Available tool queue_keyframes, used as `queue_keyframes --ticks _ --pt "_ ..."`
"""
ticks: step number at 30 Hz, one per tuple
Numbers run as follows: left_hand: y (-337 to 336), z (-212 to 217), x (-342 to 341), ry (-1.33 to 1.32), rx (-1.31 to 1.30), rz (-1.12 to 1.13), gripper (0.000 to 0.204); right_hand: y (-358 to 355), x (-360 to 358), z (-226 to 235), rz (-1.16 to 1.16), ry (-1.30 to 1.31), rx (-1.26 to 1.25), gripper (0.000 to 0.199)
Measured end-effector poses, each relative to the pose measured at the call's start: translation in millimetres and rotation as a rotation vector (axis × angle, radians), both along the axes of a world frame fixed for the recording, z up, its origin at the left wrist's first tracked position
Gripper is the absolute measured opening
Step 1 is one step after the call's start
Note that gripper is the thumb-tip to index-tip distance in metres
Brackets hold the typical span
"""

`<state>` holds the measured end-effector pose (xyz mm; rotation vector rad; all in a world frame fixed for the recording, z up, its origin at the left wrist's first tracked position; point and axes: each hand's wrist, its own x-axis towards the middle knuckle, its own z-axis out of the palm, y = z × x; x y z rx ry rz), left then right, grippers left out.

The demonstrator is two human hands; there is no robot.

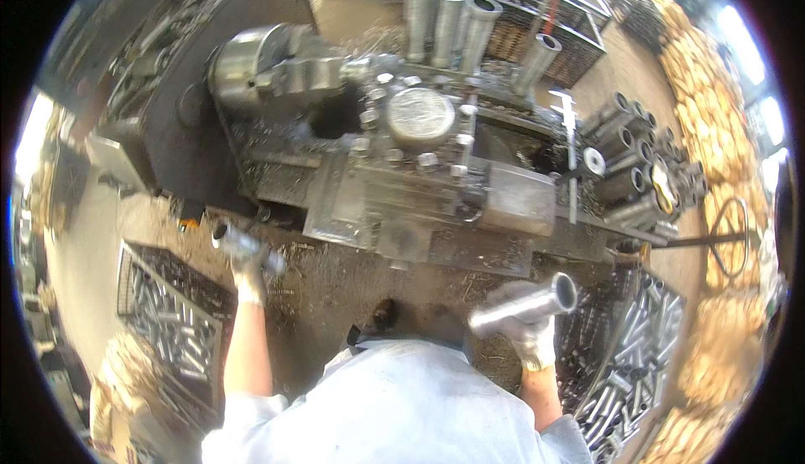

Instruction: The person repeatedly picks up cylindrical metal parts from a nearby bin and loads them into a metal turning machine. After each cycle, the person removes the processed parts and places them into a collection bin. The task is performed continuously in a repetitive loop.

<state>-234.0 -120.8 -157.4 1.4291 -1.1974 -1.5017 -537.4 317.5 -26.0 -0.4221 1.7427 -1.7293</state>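
Observation:
My left hand [250,283], in a pale glove, is closed around a short metal tube [237,240] with its open end toward the upper left. It is out beside the lathe's front left. My gloved right hand [533,340] grips another metal tube [537,303], shinier, tilted with its open end up and to the right. Both hands are apart, in front of the lathe. The lathe's chuck [243,66] is at the upper left, and its round-topped tool post [421,117] stands mid-picture. Motion blurs the fingers of both hands.
Wire bins of metal tubes stand at left [122,284] and right [677,309]. Upright tubes [449,24] stand behind the tool post, before a mesh crate [579,41]. A caliper [572,154] lies near stacked tubes [616,154]. A handwheel [745,246] sticks out rightward.

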Motion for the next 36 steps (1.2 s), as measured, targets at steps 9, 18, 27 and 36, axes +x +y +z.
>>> queue_keyframes --ticks 9,18,27,36 --pt "-8.0 172.1 -136.9 0.354 -0.422 -0.422 0.052 -179.9 -10.5 -42.9 0.348 0.765 0.031 0.062" --pt "-3.6 78.4 -189.0 -0.04 -0.63 -0.774 0.047 -158.3 -76.2 49.6 0.682 0.921 0.398 0.046" --pt "-21.7 86.8 -185.3 -0.03 -0.66 -0.969 0.067 -379.4 -174.0 155.7 0.962 0.837 0.489 0.052" --pt "-222.7 171.2 -224.8 -1.025 -1.711 -0.413 0.088 -423.0 -228.8 64.9 0.58 0.433 0.549 0.031"
